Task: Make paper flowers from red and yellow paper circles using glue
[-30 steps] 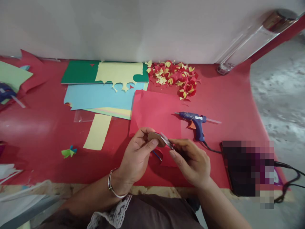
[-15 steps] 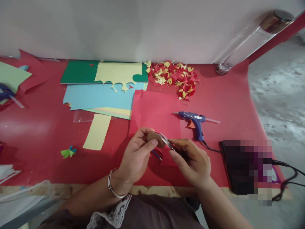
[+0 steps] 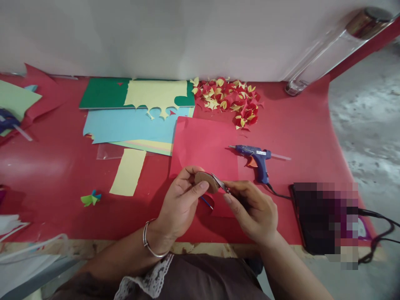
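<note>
While the left hand (image 3: 181, 202) pinches the brown disc (image 3: 213, 184) between thumb and fingers, the right hand (image 3: 256, 212) has its fingers wrapped on the scissors (image 3: 221, 183); handles mostly hidden, exact finger placement can't be told. Disc is up off the tabletop (image 3: 296, 129), over the near part of the red sheet (image 3: 206, 141), blades lying along its right edge. Can't tell if they're biting into anything.

Looks like edge trimming. To do it well: keep the scissors steady and turn the disc into them, short snips, blades tangent to the curve. Re-grip the left often so thumb and fingertips stay clear of the cutting line. Thin red shows at the far rim; shave that only, don't nick the brown. Keep elbows in; glue gun (image 3: 254, 156) lies just beyond the right hand, cord (image 3: 277, 193) too.
</note>
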Demonstrator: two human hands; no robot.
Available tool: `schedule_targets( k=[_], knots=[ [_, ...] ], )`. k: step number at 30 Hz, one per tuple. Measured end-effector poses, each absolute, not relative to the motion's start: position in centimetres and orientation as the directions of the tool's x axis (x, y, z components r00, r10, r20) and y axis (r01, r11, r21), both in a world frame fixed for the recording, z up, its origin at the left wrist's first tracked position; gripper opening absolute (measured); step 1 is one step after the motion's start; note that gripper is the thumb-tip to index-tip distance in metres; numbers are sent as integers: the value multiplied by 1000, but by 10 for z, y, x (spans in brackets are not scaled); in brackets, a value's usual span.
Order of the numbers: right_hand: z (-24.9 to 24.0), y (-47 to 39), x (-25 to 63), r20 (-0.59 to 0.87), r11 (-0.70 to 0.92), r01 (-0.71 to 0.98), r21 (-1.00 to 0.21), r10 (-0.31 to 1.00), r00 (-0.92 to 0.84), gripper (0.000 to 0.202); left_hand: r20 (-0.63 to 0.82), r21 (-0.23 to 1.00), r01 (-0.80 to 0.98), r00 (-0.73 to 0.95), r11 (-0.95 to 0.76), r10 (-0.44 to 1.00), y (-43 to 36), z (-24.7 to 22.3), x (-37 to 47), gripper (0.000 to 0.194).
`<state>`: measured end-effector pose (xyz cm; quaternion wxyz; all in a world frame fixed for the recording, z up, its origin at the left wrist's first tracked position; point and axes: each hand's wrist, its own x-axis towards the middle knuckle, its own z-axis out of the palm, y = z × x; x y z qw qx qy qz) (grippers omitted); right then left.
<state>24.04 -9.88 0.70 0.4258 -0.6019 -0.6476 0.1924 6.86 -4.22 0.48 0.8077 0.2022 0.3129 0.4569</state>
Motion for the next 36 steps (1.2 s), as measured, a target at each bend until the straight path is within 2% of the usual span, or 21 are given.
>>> schedule_targets(
  k=[5, 9, 11, 14, 16, 19, 21, 24, 28, 32, 36],
  knots=[
    [3, -107, 242, 303, 149, 608, -780, 940, 157, 13, -328, 651, -577, 372, 493, 868, -41, 3, 70, 31],
    [-8, -123, 255, 234, 3, 609, -793, 925, 299, 21, -307, 714, -535, 340, 451, 889, -39, 0, 68, 33],
    [-16, -132, 265, 204, -79, 647, -759, 914, 350, 28, -298, 760, -476, 352, 443, 887, -38, -1, 66, 35],
    [-29, -146, 281, 296, -174, 780, -601, 858, 420, 38, -259, 842, -360, 384, 402, 886, -40, 1, 58, 29],
    [-39, -155, 290, 354, -199, 852, -485, 846, 399, 43, -229, 905, -251, 392, 343, 891, -44, 3, 49, 23],
    [-52, -166, 297, 353, -201, 930, -308, 883, 308, 43, -214, 975, 21, 388, 223, 897, -52, 2, 31, 16],
    [-57, -170, 297, 352, -201, 949, -241, 894, 279, 41, -224, 967, 206, 395, 151, 891, -56, -1, 21, 13],
    [-58, -172, 293, 366, -232, 952, -201, 883, 293, 40, -192, 931, 365, 434, 23, 880, -58, -9, 12, 4],
    [-57, -171, 287, 373, -285, 938, -196, 863, 340, 40, -62, 870, 457, 476, -187, 877, -53, -12, 10, 4],
    [-59, -171, 286, 396, -295, 933, -207, 847, 356, 38, -45, 804, 544, 460, -242, 887, -33, -4, 7, 8],
    [-63, -171, 288, 408, -273, 935, -228, 845, 346, 38, 47, 695, 660, 353, -284, 935, 11, 4, 7, 16]
  ],
)
